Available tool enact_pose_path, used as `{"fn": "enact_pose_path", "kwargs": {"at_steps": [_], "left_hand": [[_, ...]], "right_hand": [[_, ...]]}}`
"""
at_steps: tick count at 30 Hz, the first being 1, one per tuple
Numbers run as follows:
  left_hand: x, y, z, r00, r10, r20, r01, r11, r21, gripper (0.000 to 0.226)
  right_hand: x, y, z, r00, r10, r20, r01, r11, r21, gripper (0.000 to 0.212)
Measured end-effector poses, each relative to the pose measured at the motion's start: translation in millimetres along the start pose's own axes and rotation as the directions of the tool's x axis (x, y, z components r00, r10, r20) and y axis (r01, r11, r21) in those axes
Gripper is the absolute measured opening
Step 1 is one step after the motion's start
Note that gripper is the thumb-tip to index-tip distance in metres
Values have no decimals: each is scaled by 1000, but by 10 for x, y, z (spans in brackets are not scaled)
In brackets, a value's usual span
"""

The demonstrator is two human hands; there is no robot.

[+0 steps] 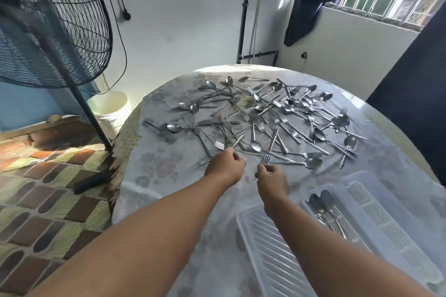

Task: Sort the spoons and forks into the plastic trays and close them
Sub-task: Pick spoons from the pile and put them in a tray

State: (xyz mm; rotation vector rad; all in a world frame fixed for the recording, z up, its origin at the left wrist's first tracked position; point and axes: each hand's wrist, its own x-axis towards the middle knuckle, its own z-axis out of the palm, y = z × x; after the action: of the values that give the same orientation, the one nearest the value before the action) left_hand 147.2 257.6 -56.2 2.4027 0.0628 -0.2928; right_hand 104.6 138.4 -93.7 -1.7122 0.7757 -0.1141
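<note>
Your forearms are reaching over the trays [376,219]; your left grip [225,166] and right grip [271,179] are curling at the cutlery pile [265,116], seemingly holding nothing.

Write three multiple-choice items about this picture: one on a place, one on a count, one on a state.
1. Where do the sorted spoons lie?
A. in the tray at the far right
B. on the floor
C. under the fan

2. How many hands reach over the table?
A. none
B. one
C. two

3. In what state is the nearer tray?
A. closed with a lid
B. open, with no cutlery in its visible part
C. full of forks

Answers: 1 A, the spoons rest in the right tray. 2 C, left hand and right hand both reach out. 3 B, only its ribbed bottom shows.
</note>
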Motion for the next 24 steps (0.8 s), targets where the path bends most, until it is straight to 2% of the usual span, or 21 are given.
{"fn": "enact_pose_path", "kwargs": {"at_steps": [4, 9, 13, 16, 18, 21, 24], "left_hand": [[214, 98, 236, 998, 27, 53, -28, 999, 17, 25], [497, 196, 545, 989, 31, 142, -38, 998, 48, 27], [760, 310, 692, 983, 35, 182, -52, 995, 90, 24], [896, 385, 747, 957, 163, 241, -225, 940, 256, 49], [987, 433, 788, 928, 233, 292, -331, 875, 352, 58], [1136, 498, 865, 901, 236, 364, -385, 822, 420, 59], [1276, 526, 953, 889, 168, 425, -391, 762, 517, 59]], "right_hand": [[354, 26, -72, 994, 45, -95, -53, 995, -81, 21], [841, -7, -188, 973, 117, -199, -168, 950, -263, 39], [1171, -98, -217, 964, 104, -243, -184, 923, -337, 53], [1322, -11, -256, 982, 38, -183, -132, 835, -534, 40], [1392, 66, -284, 988, 59, -143, -136, 775, -617, 37], [1422, 178, -276, 990, 48, -133, -126, 728, -674, 28], [1400, 254, -239, 992, 24, -127, -107, 701, -705, 20]]}}
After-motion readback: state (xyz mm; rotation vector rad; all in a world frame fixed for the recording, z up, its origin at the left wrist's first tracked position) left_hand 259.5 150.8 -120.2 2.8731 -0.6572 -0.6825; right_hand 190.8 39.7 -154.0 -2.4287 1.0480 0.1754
